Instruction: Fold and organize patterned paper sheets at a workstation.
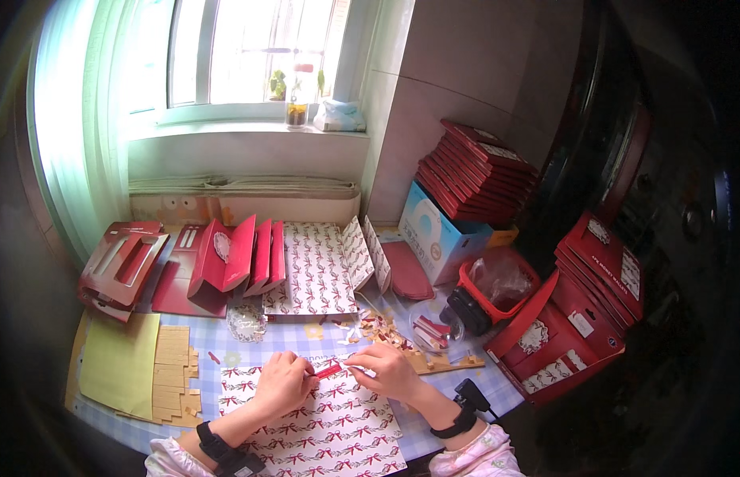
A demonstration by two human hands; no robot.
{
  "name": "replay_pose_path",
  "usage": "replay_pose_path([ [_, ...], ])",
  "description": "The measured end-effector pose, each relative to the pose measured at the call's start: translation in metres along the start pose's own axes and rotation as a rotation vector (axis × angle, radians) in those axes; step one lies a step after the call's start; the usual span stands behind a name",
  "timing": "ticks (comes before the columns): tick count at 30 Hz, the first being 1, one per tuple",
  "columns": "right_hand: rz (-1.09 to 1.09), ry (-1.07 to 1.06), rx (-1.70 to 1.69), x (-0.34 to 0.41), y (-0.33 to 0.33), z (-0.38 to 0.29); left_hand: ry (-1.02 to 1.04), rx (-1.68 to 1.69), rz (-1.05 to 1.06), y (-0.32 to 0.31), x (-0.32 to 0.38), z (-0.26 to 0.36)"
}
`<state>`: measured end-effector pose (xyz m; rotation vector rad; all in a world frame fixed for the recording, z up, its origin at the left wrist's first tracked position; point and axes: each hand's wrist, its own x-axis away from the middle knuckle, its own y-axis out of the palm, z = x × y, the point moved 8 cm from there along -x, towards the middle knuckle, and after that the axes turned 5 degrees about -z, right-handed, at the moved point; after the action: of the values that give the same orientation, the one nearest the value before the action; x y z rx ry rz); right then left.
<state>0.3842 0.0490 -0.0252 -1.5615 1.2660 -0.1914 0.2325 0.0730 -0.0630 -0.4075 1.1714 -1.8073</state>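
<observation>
In the head view, a patterned sheet of paper (pixel 334 426) with garlands and red bows lies flat before me. My left hand (pixel 285 384) rests over its upper part, thumb and fingers pinching the left end of a small red strip (pixel 329 372). Close to the strip's other end hovers my right hand (pixel 386 371), thumb and forefinger bent towards it; whether something tiny sits between those fingertips is too small to tell. Just beyond the right hand lies a pile of small tan and white paper scraps (pixel 379 328).
At left, a yellow sheet (pixel 119 364) covers part of the tan strips (pixel 172 372). Folded red card wallets (pixel 229 256) stand behind. A clear bowl (pixel 436 328), a red basket (pixel 500 280) and a blue box (pixel 438 232) topped with stacked red packs (pixel 474 173) occupy the right.
</observation>
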Motion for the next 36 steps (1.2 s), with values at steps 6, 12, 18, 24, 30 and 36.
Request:
replay_pose_path([
  [6,0.033,-0.054,-0.001,-0.001,-0.002,-0.006,0.012,-0.018,0.024,0.000,0.001,0.001],
  [12,0.019,-0.054,0.006,0.000,-0.002,-0.007,0.014,-0.055,0.046,-0.005,0.000,0.003],
  [18,0.020,-0.066,0.000,0.001,0.003,-0.005,0.056,-0.099,0.036,0.003,0.000,-0.002],
  [24,0.013,-0.058,0.006,-0.001,0.003,-0.006,0.008,-0.054,0.026,-0.002,0.000,0.000],
  [30,0.001,-0.063,0.014,-0.001,0.002,-0.008,0.051,-0.007,0.037,-0.003,-0.001,0.004],
  [36,-0.021,0.034,-0.107,0.001,0.010,-0.001,-0.114,0.497,0.005,-0.006,-0.005,-0.007],
])
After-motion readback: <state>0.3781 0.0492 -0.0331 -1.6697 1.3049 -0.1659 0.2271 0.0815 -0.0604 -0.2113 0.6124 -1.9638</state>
